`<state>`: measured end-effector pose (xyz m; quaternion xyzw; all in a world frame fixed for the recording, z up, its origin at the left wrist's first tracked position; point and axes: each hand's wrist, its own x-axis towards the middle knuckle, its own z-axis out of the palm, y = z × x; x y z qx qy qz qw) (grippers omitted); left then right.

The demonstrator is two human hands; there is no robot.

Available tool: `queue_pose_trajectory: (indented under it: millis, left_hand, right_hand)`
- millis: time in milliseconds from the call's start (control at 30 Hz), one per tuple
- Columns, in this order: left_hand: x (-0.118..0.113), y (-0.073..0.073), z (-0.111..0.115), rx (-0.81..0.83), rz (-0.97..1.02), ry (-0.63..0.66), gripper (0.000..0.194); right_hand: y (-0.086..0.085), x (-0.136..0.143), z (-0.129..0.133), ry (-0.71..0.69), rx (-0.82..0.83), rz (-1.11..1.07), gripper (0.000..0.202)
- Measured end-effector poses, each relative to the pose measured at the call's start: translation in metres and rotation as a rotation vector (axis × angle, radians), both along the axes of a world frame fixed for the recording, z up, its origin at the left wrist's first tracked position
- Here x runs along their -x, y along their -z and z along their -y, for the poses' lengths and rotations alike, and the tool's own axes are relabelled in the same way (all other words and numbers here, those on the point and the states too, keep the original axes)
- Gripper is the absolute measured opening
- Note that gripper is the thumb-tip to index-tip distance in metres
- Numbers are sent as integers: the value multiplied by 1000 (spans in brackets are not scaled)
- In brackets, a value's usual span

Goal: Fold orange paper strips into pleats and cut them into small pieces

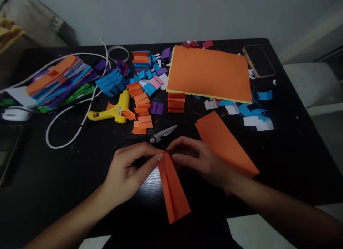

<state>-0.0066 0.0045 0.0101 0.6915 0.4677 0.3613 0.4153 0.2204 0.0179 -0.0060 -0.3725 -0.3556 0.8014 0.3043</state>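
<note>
A folded strip of orange paper (175,193) slants toward me near the front edge of the table. My left hand (131,167) pinches its far end between thumb and fingers. Close beside that same end is my right hand (198,158), thumb and index finger curled in toward the paper, their tips almost together; a bit of orange shows beneath them. Just beyond the hands lie scissors (162,134) with the blades slightly apart, their handles partly hidden by my left hand. Another folded orange sheet (225,142) rests under and beside my right forearm.
A yellow glue gun (118,109) lies left of several orange folded pieces (142,116). Behind are a stack of orange sheets (209,74), a phone (258,60), a tape roll (118,53) and bundled coloured strips (64,81). A white cable (48,129) loops across the left side.
</note>
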Motion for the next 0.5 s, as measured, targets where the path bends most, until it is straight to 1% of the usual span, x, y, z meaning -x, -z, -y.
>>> queue_pose_trajectory:
  millis: [100,167,300,333,433,500]
  left_hand:
    - [-3,0,0,-61,13,-38,12]
    - [-5,0,1,-74,1,-57,14]
    - [-7,1,4,-50,-36,-84,7]
    - [-8,1,4,-45,-43,-85,8]
    - [-8,0,5,-64,-55,-59,11]
    - [-8,0,4,-85,-60,-32,10]
  right_hand:
    - [0,2,0,5,91,-74,20]
    - [1,3,0,4,113,-84,24]
    - [-1,3,0,-14,121,-70,32]
    - [-2,3,0,-22,128,-60,33]
    - [-6,3,-1,-33,123,10,35]
    - [-9,3,-1,-33,82,62,33]
